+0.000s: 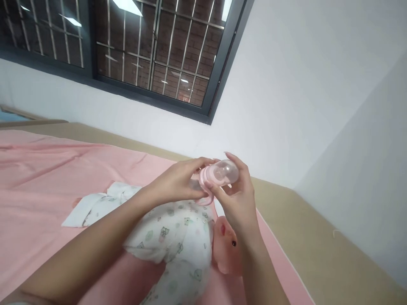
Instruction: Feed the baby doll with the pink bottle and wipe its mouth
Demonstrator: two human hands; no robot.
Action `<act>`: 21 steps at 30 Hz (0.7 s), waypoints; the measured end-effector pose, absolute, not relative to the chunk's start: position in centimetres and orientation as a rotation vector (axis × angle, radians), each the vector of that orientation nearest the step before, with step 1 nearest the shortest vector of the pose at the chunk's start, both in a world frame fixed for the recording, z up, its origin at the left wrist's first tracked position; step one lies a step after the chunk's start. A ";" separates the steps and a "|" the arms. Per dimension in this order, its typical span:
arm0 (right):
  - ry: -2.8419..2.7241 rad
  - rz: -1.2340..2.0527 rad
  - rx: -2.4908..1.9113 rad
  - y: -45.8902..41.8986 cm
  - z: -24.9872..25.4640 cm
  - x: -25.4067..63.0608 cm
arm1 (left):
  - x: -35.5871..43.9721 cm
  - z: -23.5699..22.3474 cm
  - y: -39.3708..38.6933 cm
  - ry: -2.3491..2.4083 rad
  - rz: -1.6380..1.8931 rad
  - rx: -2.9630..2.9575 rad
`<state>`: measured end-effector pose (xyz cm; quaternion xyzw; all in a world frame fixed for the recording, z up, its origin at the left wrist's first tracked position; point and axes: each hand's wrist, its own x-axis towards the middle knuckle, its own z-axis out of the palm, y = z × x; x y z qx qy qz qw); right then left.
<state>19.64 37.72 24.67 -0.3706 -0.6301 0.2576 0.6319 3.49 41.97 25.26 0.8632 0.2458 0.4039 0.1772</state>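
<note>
A baby bottle [208,176] with a pink collar, a pink handle and a clear domed cap is held in the air between both hands. My left hand [181,180] grips its body, much of which the fingers hide. Around the clear cap [229,173] curl the fingers and thumb of my right hand [237,195]. Below the hands lies a baby doll [224,250] on its back, its face partly covered by my right forearm. The doll wears a white printed outfit [178,228].
A pink sheet [47,178] covers most of the tan surface [280,212] under the doll. White walls [302,84] rise behind and to the right. A dark-framed window [210,97] with metal bars is set above.
</note>
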 end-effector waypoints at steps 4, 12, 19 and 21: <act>-1.350 0.599 -0.853 38.8 25.0 21.5 | 2.9 24.4 44.3 0.880 1.130 2.381; -1.234 0.496 -1.119 41.3 24.6 32.2 | -1.6 23.1 50.3 1.242 0.997 2.190; -0.991 0.306 -1.631 46.4 15.7 39.2 | -5.7 20.4 54.2 1.568 0.877 2.067; -0.981 0.260 -1.746 47.3 12.7 40.1 | -6.7 19.4 55.2 1.638 0.855 2.038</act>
